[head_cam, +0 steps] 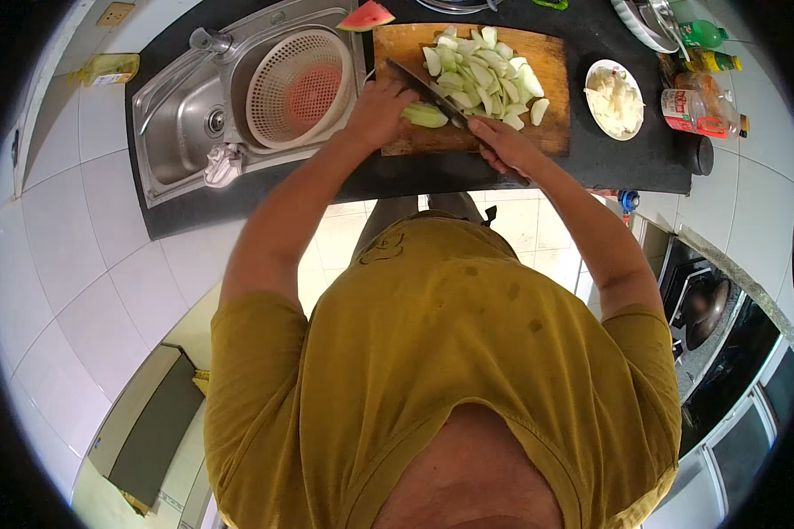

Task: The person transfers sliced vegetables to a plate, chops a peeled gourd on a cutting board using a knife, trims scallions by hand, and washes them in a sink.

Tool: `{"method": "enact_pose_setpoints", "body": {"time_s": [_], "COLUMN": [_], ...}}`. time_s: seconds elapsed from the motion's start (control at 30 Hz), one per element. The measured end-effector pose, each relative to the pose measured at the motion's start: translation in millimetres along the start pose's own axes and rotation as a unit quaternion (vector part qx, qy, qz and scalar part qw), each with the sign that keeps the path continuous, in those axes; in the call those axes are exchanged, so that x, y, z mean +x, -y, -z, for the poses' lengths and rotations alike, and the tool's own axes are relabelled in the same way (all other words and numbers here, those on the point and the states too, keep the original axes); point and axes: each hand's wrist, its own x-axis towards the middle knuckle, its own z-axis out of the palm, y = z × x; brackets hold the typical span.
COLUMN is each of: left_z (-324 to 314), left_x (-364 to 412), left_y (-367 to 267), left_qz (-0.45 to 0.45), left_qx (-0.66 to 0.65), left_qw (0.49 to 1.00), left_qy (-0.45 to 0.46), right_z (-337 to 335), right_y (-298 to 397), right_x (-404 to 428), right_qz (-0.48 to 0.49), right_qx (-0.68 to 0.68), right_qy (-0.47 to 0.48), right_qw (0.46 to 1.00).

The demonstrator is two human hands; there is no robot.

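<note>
My right hand (505, 143) grips the handle of a kitchen knife (429, 90). Its dark blade slants across a wooden cutting board (548, 66), pointing up and left. With bent fingers, my left hand (382, 109) holds a pale green piece of gourd or squash (426, 116) at the board's left side. The blade runs along the upper side of that piece; whether it touches cannot be told. Beyond the knife lies a heap of pale green slices (483, 74), with one loose slice (539, 111) at its right edge.
Left of the board, a plastic colander (264, 92) sits in a steel sink (178, 155) with a faucet (210, 41) and a cloth (223, 165). A watermelon wedge (366, 16) rests behind. To the right are a plate of pale slices (614, 99) and several bottles (698, 112).
</note>
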Motion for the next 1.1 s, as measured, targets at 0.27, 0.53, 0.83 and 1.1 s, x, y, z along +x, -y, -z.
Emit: {"method": "enact_pose_setpoints", "body": {"time_s": [0.27,0.53,0.83,1.1], "left_z": [-28,-22,-23,-28], "left_x": [22,6,2,-16], "left_y": [9,-2,-10,-18], "left_qz": [-0.03,-0.015,-0.002,0.006], "left_qx": [0.053,-0.013,-0.023,-0.046], "left_qw": [0.993,0.996,0.997,0.992], "left_qy": [-0.1,-0.086,-0.08,-0.118], "right_z": [16,17,-11,2], "right_y": [3,20,6,11], "right_x": [-11,-51,-1,-40], "right_qz": [-0.004,0.005,0.016,0.006], "right_qx": [0.009,-0.1,-0.035,-0.026], "right_qy": [-0.032,-0.02,-0.035,-0.006], "right_qw": [0.999,0.995,0.999,1.0]}}
